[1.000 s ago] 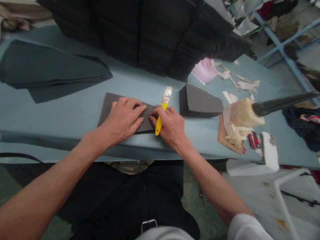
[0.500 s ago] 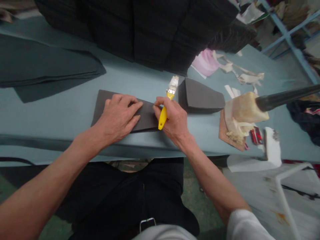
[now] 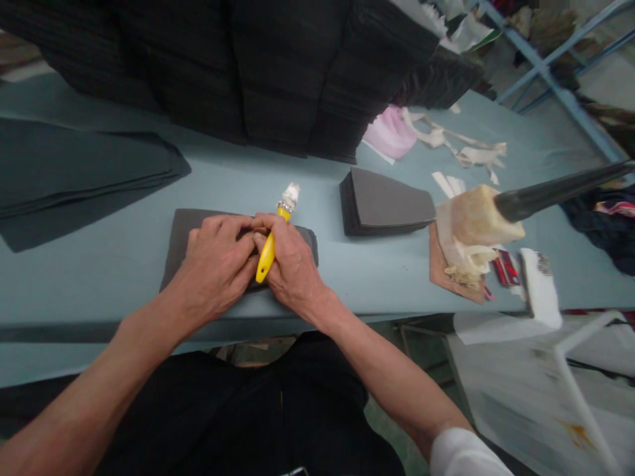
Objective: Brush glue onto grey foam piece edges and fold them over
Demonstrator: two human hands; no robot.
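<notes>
On the table lies a dark grey flat piece (image 3: 181,231), partly covered by both hands. My left hand (image 3: 218,251) rests on it, fingers bent and drawn together, their tips meeting my right fingertips at the middle of the piece. My right hand (image 3: 292,264) is closed round a paintbrush (image 3: 268,254) with a yellow handle and whitish, coated bristles pointing away from me. Its fingertips also press on the grey piece, and exactly what they pinch is hidden. To the right sits a neat stack of dark grey tapered pieces (image 3: 391,201).
Tall stacks of black material (image 3: 278,79) stand along the back. Dark sheets (image 3: 79,172) lie at left. At right are a cream block with a black handle (image 3: 476,215), a brown board (image 3: 446,271), a red item (image 3: 506,268), pink material (image 3: 391,132) and pale strips (image 3: 479,155).
My right hand, with the paintbrush, has moved left along the grey piece to meet my left hand. My left fingers have drawn in from a spread pose. The camera view has shifted slightly.
</notes>
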